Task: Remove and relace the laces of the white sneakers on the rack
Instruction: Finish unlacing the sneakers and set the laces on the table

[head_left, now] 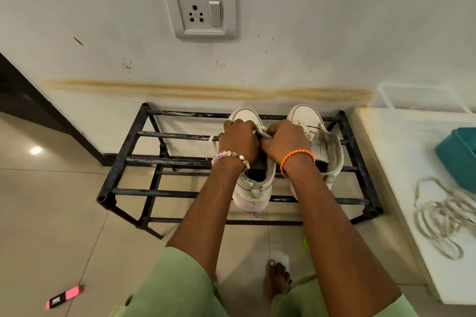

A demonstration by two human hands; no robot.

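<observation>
Two white sneakers stand on a black metal rack (164, 161), toes toward the wall. My left hand (239, 140) and my right hand (283, 140) are both curled over the front of the left sneaker (253, 188). Between them they pinch its white lace (261, 132) near the lower eyelets. A short lace end (211, 139) hangs off to the left of my left hand. The right sneaker (309, 118) has no lace in its visible eyelets and its tongue is loose. A loose white lace (438, 216) lies piled on the white surface at the right.
A white shelf top (401, 162) stands right of the rack, with a teal tub (458, 154) on it. A wall socket (199, 10) is above the rack. A pink and black object (64, 297) lies on the tiled floor. My bare foot (277, 278) is below the rack.
</observation>
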